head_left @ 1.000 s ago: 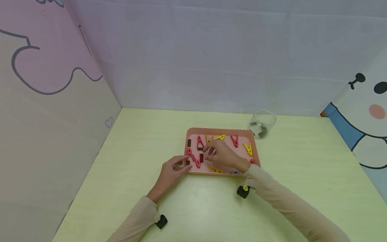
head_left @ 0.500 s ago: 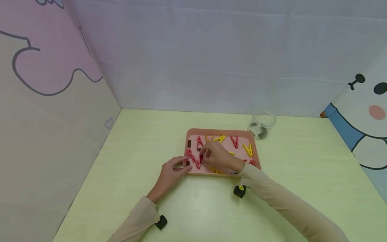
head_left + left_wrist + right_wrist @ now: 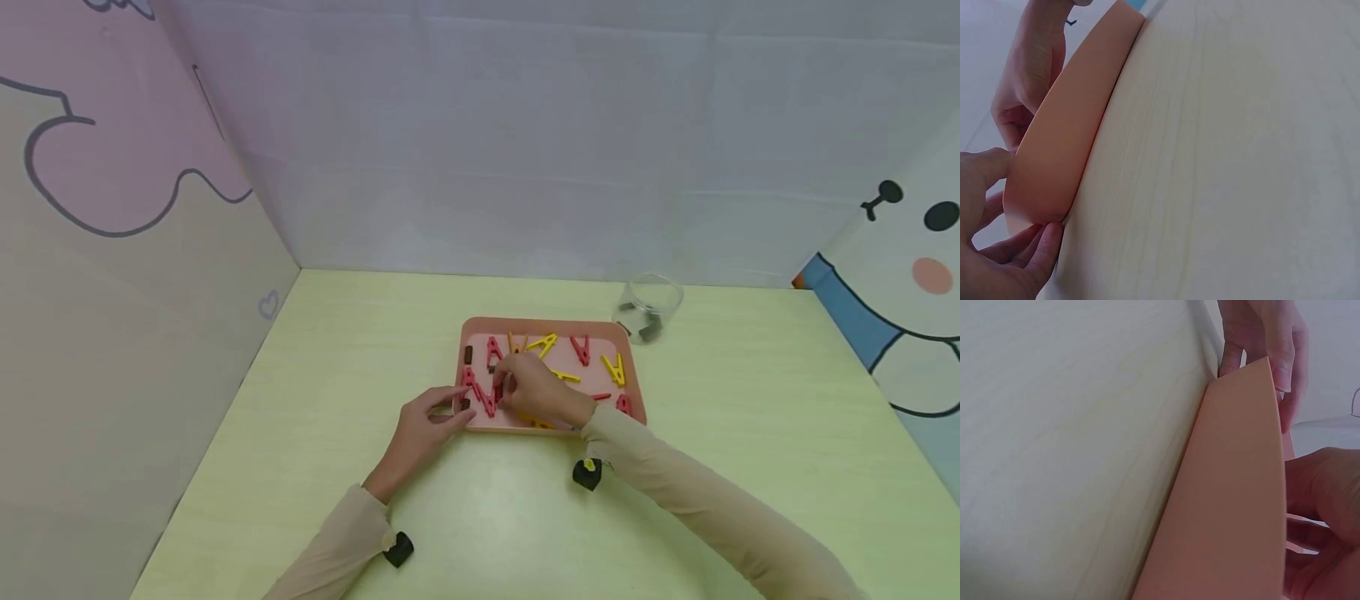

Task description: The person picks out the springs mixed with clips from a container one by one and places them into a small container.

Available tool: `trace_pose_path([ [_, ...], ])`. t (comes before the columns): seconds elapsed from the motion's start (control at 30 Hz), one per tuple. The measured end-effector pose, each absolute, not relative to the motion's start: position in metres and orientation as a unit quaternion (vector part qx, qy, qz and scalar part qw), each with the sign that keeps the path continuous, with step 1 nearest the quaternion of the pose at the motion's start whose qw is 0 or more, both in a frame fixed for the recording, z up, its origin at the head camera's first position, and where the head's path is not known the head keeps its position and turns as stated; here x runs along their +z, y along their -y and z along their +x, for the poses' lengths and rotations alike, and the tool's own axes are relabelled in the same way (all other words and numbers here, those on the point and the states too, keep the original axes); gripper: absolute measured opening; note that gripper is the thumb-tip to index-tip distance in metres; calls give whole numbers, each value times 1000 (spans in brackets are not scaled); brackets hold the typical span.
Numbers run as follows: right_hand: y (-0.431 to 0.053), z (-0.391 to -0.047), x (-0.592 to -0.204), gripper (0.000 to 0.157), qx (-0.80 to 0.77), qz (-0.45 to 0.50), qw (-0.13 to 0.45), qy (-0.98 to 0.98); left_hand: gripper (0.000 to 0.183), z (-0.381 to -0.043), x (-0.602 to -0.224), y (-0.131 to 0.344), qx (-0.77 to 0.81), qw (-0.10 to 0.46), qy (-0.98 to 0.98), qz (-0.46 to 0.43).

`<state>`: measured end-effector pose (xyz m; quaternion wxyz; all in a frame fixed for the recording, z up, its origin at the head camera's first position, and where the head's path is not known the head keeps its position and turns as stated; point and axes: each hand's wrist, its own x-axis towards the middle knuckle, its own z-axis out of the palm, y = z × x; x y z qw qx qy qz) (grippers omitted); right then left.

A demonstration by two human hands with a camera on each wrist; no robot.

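A pink tray holds red, yellow and orange V-shaped plastic clips, such as a red clip and a yellow clip, and small dark ribbed pieces. My left hand grips the tray's near-left corner, fingers and thumb around its wall. Inside the tray, my right hand reaches down with curled fingers, its thumb and fingertips pinching a dark ribbed piece beside a red clip. In the right wrist view, the tray wall hides those fingertips.
A clear round container with dark pieces in it stands behind the tray's far-right corner. Another dark ribbed piece lies along the tray's left side. A pale wall rises behind the light wooden table.
My right hand has moved left and slightly down onto the dark ribbed piece, uncovering yellow and red clips to its right. My left hand stays on the tray corner.
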<state>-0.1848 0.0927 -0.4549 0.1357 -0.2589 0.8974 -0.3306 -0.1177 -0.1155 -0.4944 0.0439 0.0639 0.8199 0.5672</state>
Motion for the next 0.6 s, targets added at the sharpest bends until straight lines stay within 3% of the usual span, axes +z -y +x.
trace_pose_path([
  [0.6,-107,-181,-447,11,-345,-268,123,-891,40,-118,-494,114,572,43,-817,58],
])
